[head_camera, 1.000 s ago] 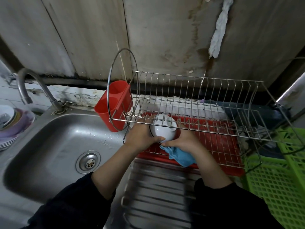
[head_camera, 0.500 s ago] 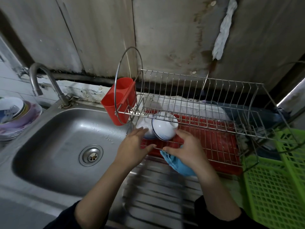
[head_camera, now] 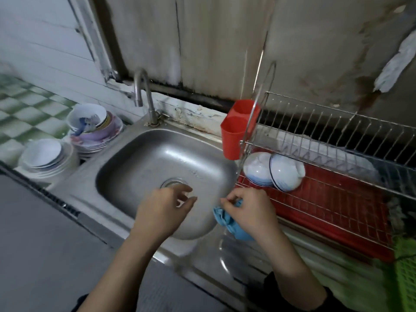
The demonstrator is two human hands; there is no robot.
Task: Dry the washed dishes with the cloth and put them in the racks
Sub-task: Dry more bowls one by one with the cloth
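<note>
Steel sink point(head_camera: 126, 154): we see a smooth, rounded basin; our left hand point(head_camera: 162, 212) hangs above it, fingers loosely curled, holding nothing.
Blue cloth point(head_camera: 227, 219): soft and crumpled, gripped in our right hand point(head_camera: 249, 210).
Racked bowls point(head_camera: 286, 174): two glossy white bowls with blue rims lean together on their sides in the wire rack point(head_camera: 337, 136), over a red tray point(head_camera: 337, 199).
Stacked dishes point(head_camera: 45, 158): round plates and bowls piled left of the sink.

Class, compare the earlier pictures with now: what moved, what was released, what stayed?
The left hand and right hand released the white bowl in the rack beside the other bowl, then drew back toward the sink. The right hand still grips the blue cloth.
</note>
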